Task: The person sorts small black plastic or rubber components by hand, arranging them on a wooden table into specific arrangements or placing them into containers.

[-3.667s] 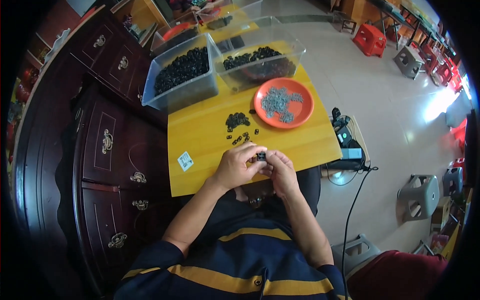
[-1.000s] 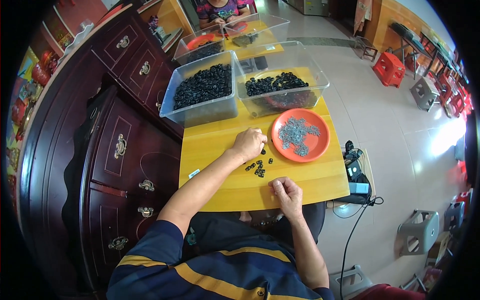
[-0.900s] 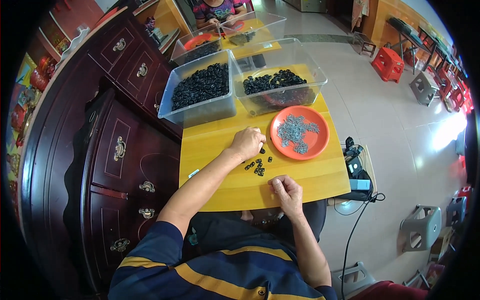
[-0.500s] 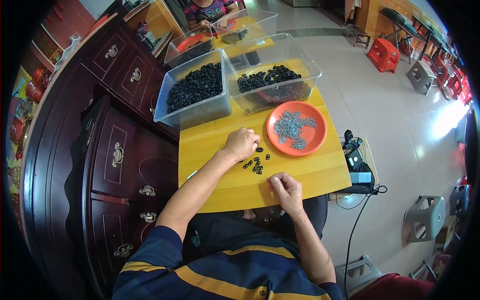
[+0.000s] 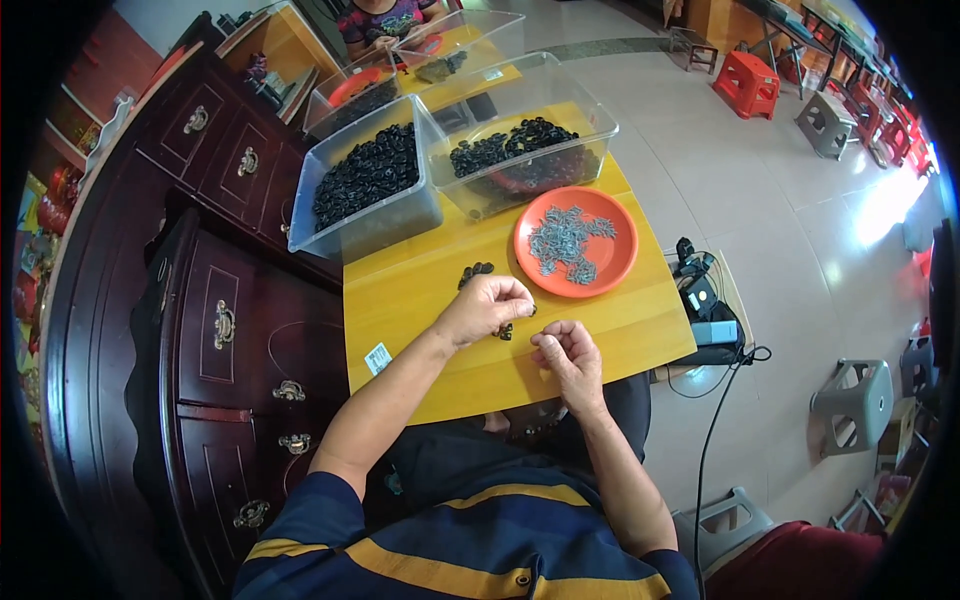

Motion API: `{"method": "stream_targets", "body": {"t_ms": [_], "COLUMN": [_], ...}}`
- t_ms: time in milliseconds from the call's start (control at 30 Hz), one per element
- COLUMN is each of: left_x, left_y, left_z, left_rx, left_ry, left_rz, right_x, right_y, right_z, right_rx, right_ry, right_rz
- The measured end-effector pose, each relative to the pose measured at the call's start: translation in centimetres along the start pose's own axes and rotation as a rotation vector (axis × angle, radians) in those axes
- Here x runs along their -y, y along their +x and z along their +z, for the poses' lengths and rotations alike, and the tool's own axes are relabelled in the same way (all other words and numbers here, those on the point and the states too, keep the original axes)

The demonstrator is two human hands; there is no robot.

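Left hand (image 5: 487,305) pinches small black rings (image 5: 478,271) on smooth yellow table (image 5: 420,300); right hand (image 5: 566,355) loosely curled.

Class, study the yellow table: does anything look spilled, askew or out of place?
Only a few small black parts lie loose on the yellow table by the left hand, outside the clear bins. The grey pieces sit tidily inside the orange plate. Nothing looks damaged.

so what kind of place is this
Probably a small workshop for hand assembly: clear bins of small black parts on a yellow table, an orange plate of grey metal bits, plastic stools, and another person's table ahead.
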State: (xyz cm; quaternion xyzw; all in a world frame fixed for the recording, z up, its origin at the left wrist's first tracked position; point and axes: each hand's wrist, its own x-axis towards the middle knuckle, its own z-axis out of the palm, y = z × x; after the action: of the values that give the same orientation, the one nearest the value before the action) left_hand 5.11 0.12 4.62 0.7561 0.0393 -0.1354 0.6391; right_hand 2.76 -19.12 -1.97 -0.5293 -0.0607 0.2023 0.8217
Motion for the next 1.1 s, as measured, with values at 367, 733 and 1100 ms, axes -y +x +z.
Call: {"method": "stream_targets", "body": {"t_ms": [367, 733, 1100], "left_x": [-0.4, -1.5, -1.8], "left_y": [0.3, 8.0, 11.0], "left_z": [3.8, 1.9, 2.4], "left_rx": [0.074, -0.177, -0.041], "left_ry": [0.054, 1.114, 1.380], "left_rz": [0.024, 0.298, 0.220], "right_x": [0.9, 1.3, 0.7], "right_y": [-0.2, -0.8, -0.3], "right_z": [-0.9, -1.6, -1.9], "right_rx": [-0.066, -0.050, -0.011], "right_ry": [0.282, 0.137, -0.064], "right_rz": [0.010, 0.025, -0.022]}}
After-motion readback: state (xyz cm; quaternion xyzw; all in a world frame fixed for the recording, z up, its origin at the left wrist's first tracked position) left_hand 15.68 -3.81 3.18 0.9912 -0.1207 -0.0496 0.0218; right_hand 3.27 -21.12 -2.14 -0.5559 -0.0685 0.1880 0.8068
